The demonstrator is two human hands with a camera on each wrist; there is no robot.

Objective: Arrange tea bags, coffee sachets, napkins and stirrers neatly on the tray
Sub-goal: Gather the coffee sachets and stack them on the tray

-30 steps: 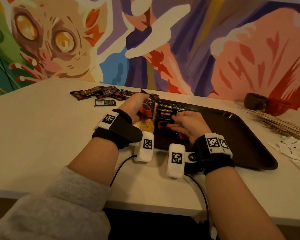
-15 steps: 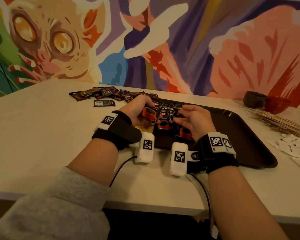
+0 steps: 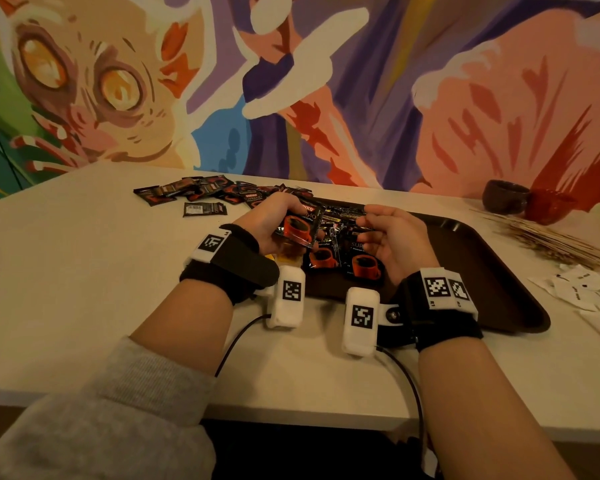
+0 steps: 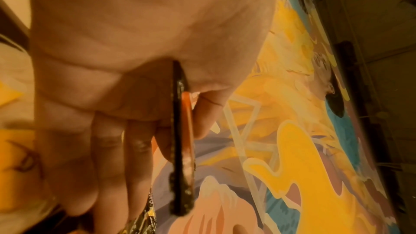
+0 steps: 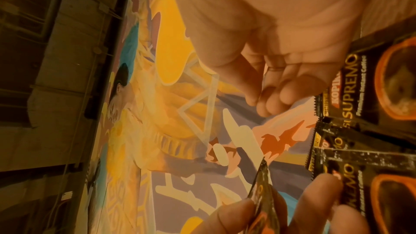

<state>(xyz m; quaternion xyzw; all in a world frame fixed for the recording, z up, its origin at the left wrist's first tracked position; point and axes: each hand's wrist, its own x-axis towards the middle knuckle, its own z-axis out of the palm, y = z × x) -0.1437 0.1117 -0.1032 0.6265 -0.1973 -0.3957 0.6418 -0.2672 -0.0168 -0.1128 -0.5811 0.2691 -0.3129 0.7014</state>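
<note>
My left hand (image 3: 284, 220) pinches one black coffee sachet (image 3: 297, 230) with an orange cup print, held just above the near-left corner of the dark brown tray (image 3: 482, 271). The left wrist view shows that sachet (image 4: 180, 140) edge-on between thumb and fingers. My right hand (image 3: 378, 233) hovers beside it, palm turned left, fingers loosely curled and holding nothing. Its fingers (image 5: 270, 92) look empty in the right wrist view too. Several matching sachets (image 3: 364, 268) lie flat on the tray below both hands. A yellow packet (image 3: 284, 252) shows under the left hand.
Loose coffee sachets (image 3: 201, 192) lie scattered on the table at the back left. Wooden stirrers (image 3: 548, 240) and white paper packets (image 3: 589, 289) sit right of the tray. A dark cup (image 3: 504, 197) and a red cup (image 3: 551, 206) stand near the painted wall.
My right hand lifted off the sachets on the tray and turned its palm inward. The left hand tipped its sachet flatter and brought it over the tray corner.
</note>
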